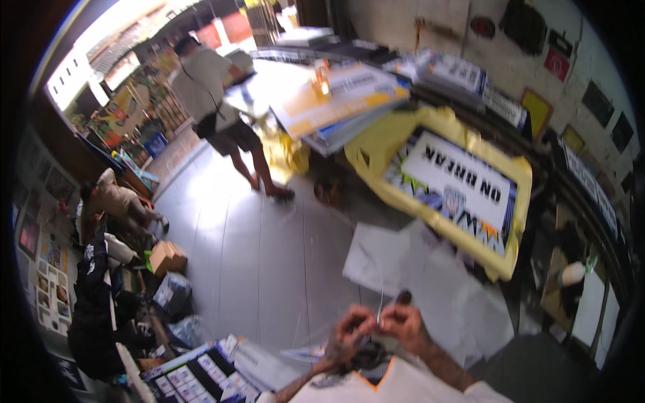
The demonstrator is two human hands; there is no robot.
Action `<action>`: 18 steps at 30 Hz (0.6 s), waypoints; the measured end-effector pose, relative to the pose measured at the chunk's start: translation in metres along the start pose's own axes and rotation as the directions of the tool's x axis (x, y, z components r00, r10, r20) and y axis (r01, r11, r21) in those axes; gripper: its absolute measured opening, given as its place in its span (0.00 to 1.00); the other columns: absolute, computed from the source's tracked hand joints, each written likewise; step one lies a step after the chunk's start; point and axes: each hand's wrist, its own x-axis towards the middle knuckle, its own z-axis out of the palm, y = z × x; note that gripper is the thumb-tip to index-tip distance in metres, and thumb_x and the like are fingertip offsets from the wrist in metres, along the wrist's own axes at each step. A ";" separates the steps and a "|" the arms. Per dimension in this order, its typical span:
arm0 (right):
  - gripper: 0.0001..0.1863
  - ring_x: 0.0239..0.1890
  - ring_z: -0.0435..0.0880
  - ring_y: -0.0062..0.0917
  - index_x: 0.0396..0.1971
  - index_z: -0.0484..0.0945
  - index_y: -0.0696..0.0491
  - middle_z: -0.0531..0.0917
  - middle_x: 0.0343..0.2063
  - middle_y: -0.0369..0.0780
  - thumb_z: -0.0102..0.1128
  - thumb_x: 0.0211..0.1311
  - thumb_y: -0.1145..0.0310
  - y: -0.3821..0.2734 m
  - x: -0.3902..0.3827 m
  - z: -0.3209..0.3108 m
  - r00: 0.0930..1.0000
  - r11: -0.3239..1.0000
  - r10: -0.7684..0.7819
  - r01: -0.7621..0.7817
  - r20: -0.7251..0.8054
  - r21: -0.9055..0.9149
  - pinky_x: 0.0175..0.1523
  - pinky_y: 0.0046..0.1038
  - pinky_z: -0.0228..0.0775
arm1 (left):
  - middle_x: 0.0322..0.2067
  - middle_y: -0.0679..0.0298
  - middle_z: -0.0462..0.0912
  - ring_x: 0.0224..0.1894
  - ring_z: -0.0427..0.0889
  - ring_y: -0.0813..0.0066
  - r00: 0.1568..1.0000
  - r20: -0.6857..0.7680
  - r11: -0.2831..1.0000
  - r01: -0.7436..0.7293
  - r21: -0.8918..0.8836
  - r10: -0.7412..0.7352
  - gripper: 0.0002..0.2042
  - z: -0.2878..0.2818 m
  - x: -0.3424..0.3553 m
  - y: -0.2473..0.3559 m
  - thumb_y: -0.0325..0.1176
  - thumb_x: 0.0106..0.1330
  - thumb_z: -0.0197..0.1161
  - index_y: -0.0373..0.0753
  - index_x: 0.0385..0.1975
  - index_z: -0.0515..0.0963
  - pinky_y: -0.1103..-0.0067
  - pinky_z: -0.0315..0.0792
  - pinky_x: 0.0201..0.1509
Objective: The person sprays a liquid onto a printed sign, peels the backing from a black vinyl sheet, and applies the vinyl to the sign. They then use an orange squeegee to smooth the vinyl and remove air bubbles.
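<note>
Low in the middle, my left hand point(351, 332) and my right hand point(406, 328) are close together with curled fingers, both pinching a thin pale strand point(380, 285) that extends upward from between them. A small dark object point(404, 296) is just above my right fingers; I cannot tell what it is or whether they touch it. Pale, crumpled translucent sheets point(463, 316) lie behind my hands. Below my hands is the front of my white top with orange trim.
A person point(205, 87) stands at a table with stacked boards point(336, 101); another point(114, 195) bends at the left. A printed sign on yellow wrapping point(443, 191) lies at the right. Bags point(171, 295), a cardboard box point(168, 256) and a board of small cards point(191, 376) are left of me.
</note>
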 end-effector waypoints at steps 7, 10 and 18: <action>0.05 0.39 0.81 0.12 0.39 0.83 0.59 0.84 0.33 0.31 0.62 0.68 0.73 -0.067 -0.013 0.031 0.982 0.991 -0.110 0.096 0.154 0.092 0.45 0.20 0.72 | 0.38 0.61 0.86 0.34 0.86 0.78 0.936 -0.011 0.834 -0.308 0.458 0.351 0.09 0.010 -0.004 0.065 0.29 0.64 0.74 0.35 0.40 0.83 0.82 0.80 0.33; 0.05 0.40 0.81 0.12 0.39 0.83 0.59 0.83 0.33 0.31 0.61 0.69 0.75 -0.073 -0.014 0.028 0.980 0.990 -0.120 0.106 0.157 0.095 0.46 0.20 0.73 | 0.37 0.60 0.88 0.38 0.87 0.74 0.950 0.020 0.831 -0.284 0.478 0.312 0.10 0.014 -0.001 0.078 0.26 0.60 0.76 0.37 0.40 0.85 0.78 0.83 0.35; 0.04 0.40 0.80 0.13 0.36 0.83 0.60 0.82 0.32 0.32 0.60 0.67 0.78 -0.074 -0.016 0.023 0.976 0.977 -0.184 0.169 0.113 0.127 0.44 0.21 0.73 | 0.36 0.58 0.89 0.34 0.89 0.72 0.905 0.088 0.728 -0.389 0.564 0.416 0.11 0.019 0.003 0.080 0.24 0.58 0.76 0.37 0.41 0.86 0.79 0.83 0.35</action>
